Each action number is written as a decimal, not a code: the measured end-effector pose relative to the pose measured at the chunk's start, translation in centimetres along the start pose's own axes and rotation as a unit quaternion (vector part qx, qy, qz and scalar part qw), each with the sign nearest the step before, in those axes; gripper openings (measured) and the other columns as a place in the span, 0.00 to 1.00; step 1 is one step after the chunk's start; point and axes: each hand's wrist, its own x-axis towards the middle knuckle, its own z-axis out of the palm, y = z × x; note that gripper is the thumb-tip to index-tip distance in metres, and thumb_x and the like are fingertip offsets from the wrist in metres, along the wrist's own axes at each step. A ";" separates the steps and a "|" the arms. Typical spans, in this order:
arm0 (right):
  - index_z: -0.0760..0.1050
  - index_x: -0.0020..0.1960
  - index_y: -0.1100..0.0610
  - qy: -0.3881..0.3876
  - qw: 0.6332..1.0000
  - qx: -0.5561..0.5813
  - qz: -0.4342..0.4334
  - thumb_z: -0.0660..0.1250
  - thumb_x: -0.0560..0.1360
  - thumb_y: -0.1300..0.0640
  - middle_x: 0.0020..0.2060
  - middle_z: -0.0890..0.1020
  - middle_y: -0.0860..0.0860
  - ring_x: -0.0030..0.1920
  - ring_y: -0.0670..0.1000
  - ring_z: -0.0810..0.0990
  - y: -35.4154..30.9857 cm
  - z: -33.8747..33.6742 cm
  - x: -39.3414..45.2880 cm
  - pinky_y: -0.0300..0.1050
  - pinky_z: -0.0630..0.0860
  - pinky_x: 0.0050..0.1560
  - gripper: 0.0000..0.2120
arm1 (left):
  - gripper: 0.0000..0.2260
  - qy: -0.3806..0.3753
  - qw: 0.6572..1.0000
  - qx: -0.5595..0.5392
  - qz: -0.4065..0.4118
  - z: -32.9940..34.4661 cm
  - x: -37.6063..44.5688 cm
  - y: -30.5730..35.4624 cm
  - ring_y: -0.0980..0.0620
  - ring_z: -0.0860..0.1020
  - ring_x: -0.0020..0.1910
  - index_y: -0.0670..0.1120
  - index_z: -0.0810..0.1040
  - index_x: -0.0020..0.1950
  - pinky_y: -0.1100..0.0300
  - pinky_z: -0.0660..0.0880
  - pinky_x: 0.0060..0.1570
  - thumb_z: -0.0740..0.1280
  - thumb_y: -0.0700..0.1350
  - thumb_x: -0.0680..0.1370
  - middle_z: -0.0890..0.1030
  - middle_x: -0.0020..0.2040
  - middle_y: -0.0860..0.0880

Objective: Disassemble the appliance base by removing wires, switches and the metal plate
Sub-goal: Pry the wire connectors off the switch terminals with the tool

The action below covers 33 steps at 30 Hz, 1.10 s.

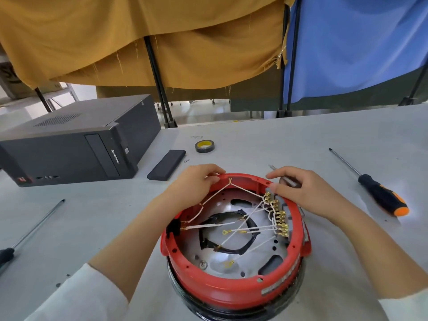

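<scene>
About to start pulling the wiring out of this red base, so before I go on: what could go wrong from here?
1. The white wires cross each other over the metal plate; pulling one may drag or snag others.
2. The brass terminals sit crowded in a row, so tugging could bend a neighbour.
3. The right hand holds a small tool near the left hand at the red base rim; a slip could jab fingers.

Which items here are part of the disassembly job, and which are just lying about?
In the job:
red base
white wires
brass terminals
metal plate
left hand
right hand, holding a small tool

Lying about:
computer case
tape roll
black bar
orange-tipped screwdriver
second screwdriver
</scene>
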 end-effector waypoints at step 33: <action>0.79 0.53 0.48 0.074 0.985 0.138 -0.077 0.67 0.75 0.55 0.31 0.72 0.43 0.30 0.46 0.67 -1.1 0.6 0.2 0.34 0.69 0.35 0.07 | 0.13 -0.053 0.996 -0.055 0.049 0.8 -2.8 -1.8 0.59 0.73 0.58 0.58 0.71 0.65 0.65 0.66 0.57 0.58 0.49 0.82 0.77 0.59 0.60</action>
